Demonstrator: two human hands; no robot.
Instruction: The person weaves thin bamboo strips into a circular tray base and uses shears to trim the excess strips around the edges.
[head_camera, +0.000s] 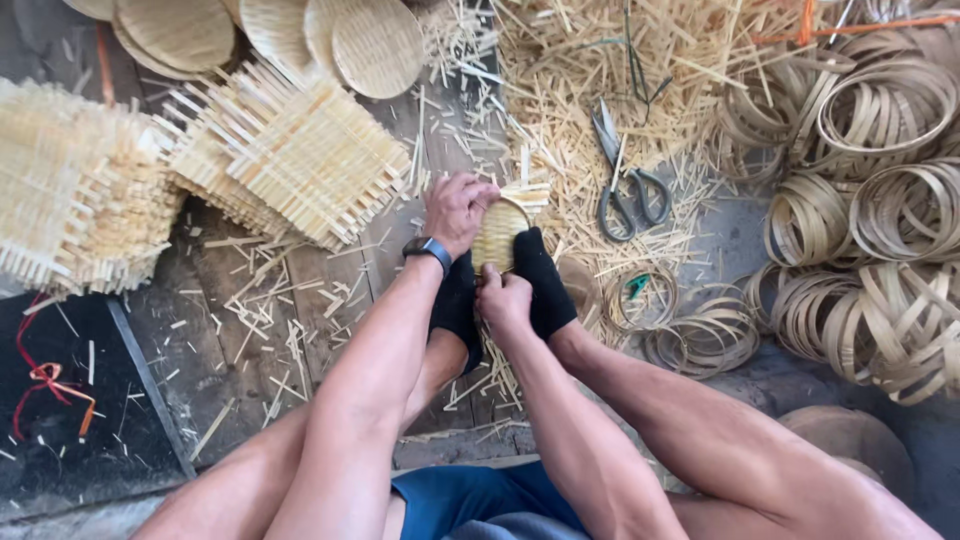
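place: bamboo-weaving workshop | evidence: woven mats (290, 150), bamboo hoops (880, 110), scissors (625, 175), splint offcuts (590, 60) on plank floor (230, 340)

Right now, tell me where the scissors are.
In the head view, the scissors lie on bamboo scraps, right of the hands, left of the bamboo hoops.

Around you, on the dark plank floor (250, 330):

- Scissors (625, 180), grey-handled, lying on the bamboo offcuts (580, 70) at top centre.
- Two stacks of square woven mats (290, 150), ends untrimmed; the second stack (80, 190) sits at your far left.
- Round woven discs (375, 45), overlapping, along the top edge.
- Bamboo hoops (880, 100), piled at your right; more hoops (700, 340) lie lower, near centre.
- Red ribbon (45, 385) on a black mat (70, 450), lower left.
- Small green item (637, 287) inside one hoop; kind unclear.
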